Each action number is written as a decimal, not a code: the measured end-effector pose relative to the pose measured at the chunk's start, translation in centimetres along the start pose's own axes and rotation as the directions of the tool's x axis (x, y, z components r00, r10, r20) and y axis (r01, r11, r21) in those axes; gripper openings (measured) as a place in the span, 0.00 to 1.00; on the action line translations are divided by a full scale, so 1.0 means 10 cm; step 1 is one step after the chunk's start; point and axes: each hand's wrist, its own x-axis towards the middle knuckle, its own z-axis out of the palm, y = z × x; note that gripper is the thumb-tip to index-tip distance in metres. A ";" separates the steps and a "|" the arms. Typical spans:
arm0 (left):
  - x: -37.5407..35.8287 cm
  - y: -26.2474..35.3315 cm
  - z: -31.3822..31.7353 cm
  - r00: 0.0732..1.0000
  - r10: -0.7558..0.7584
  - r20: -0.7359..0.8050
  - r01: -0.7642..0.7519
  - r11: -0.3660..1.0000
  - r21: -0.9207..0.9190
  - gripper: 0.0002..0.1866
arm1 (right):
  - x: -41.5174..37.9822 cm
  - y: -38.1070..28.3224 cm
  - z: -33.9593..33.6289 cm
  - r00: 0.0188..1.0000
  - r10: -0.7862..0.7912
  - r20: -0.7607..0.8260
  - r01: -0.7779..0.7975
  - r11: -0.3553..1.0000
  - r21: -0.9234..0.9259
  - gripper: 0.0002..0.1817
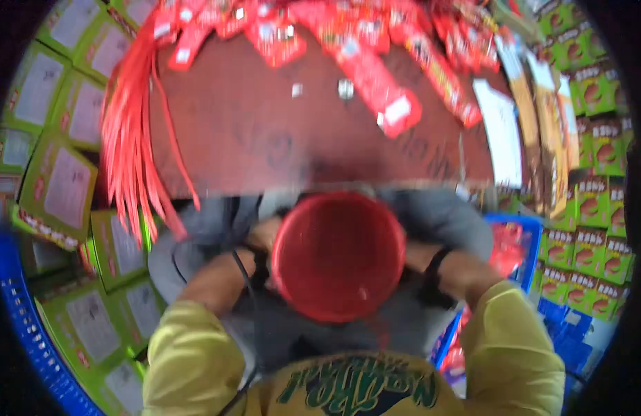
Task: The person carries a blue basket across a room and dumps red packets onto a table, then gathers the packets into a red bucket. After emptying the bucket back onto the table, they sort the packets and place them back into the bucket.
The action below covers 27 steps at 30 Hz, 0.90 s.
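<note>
A round red bucket (338,256), its open top facing me, is held over my lap just in front of the table edge. My left hand (266,233) grips its left side, with the fingers mostly hidden behind the wall. On the other side my right hand (417,255) holds the bucket, its fingers also out of sight behind it. Dark bands circle both wrists. The inside of the bucket looks dark red, with no contents I can make out.
Red packets (383,90) lie along the far side of the brown table (223,132). Red straps (130,139) hang off its left edge. Cardboard pieces (535,125) stand at the right. Green boxes (60,180) and a blue crate (532,243) flank me.
</note>
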 end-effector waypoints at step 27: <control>0.71 2.55 -4.31 0.360 -0.030 -0.932 0.516 0.839 0.173 0.64 | 0.47 2.00 -3.78 0.236 0.191 -0.953 -0.404 0.911 0.083 0.71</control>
